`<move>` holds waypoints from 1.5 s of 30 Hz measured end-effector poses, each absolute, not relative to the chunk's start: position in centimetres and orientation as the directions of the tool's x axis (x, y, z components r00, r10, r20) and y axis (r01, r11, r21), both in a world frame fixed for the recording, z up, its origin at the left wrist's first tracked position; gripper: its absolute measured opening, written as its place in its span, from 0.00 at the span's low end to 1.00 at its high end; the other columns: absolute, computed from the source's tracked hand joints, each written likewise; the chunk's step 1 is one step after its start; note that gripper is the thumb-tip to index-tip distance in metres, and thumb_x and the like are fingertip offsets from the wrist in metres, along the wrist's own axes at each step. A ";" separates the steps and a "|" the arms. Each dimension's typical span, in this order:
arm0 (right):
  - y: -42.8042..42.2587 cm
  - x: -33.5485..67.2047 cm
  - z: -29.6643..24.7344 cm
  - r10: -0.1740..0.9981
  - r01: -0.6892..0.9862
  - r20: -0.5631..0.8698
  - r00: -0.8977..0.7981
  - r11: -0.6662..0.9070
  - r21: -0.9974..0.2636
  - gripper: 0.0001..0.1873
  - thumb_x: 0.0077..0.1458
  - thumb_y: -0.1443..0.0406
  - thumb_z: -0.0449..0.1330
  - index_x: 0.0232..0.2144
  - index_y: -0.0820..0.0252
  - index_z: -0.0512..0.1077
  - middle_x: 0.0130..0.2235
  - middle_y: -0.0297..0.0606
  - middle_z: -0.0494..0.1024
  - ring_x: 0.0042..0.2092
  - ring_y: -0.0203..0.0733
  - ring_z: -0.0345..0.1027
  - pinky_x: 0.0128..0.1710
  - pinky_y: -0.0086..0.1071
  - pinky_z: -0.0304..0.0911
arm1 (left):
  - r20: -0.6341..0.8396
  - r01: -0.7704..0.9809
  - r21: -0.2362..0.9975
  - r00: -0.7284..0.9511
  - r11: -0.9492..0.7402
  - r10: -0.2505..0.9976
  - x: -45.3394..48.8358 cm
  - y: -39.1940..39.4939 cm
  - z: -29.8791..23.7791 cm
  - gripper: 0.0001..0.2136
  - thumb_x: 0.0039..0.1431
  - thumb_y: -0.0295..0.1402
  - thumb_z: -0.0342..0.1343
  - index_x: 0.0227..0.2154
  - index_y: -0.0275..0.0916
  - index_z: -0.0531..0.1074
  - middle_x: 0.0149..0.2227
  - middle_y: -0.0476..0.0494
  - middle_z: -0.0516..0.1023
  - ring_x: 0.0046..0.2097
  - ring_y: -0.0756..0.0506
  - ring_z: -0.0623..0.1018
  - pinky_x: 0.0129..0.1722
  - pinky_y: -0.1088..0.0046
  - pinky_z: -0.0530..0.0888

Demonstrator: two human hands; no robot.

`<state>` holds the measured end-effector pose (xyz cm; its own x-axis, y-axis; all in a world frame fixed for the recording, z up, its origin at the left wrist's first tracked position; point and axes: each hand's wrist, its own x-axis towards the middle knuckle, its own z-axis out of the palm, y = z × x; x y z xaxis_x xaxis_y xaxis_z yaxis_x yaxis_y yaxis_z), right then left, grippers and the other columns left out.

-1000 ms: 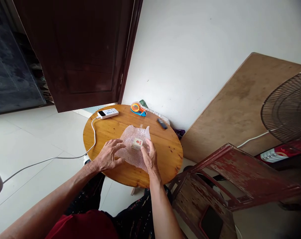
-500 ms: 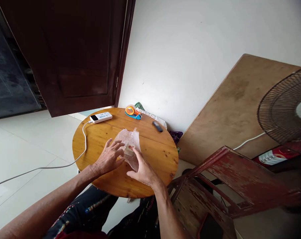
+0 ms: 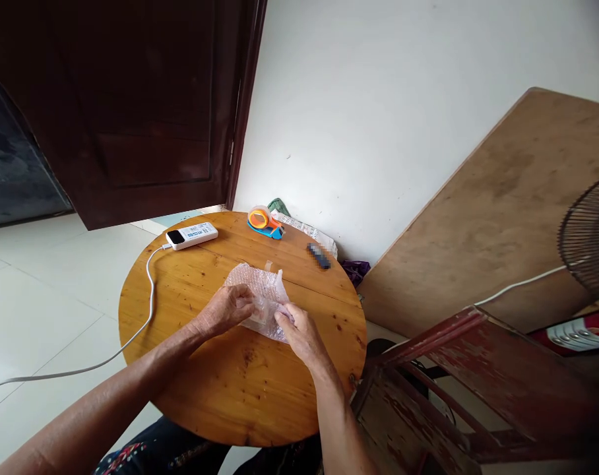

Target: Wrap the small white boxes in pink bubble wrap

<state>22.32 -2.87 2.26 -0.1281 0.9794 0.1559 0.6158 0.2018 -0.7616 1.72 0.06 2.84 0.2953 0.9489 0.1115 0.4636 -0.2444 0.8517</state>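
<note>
A sheet of bubble wrap [image 3: 267,282] lies on the round wooden table [image 3: 250,389], its near part folded up over a small box that shows only faintly through the plastic. My right hand [image 3: 299,328] is closed on the wrap's right side, thumb on top. At the left edge of the wrap, my left hand [image 3: 230,307] has its fingers curled and pressed together against the plastic. What those left fingers pinch looks like the wrap's edge, though the fingertips are partly hidden.
Toward the back of the table stand an orange and blue tape dispenser [image 3: 266,222] and a white power bank [image 3: 192,236] with a cable [image 3: 152,290]. A dark blurred object [image 3: 318,256] lies at the back right. A worn red wooden chair [image 3: 458,376] and a fan [image 3: 591,237] are at right.
The near part of the bubble wrap has come up over the small box, which lay uncovered before. Both hands have gone from spread fingers to closed on the wrap. The view has shifted slightly.
</note>
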 end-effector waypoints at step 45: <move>-5.7 17.3 4.6 0.875 0.871 0.269 -0.402 0.456 -0.181 0.17 0.59 0.67 0.57 0.51 0.54 0.71 0.46 0.43 0.73 0.48 0.51 0.65 0.49 0.45 0.63 | -0.098 0.721 0.693 0.081 0.010 0.992 -4.7 -2.2 2.4 0.14 0.55 0.41 0.54 0.38 0.37 0.75 0.33 0.41 0.81 0.34 0.43 0.79 0.31 0.73 0.67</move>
<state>17.25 -5.66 4.61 -0.4023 0.8751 0.2689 0.8712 0.4562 -0.1813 -4.71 -2.20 2.38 0.0815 0.9918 -0.0983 0.7208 0.0095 0.6931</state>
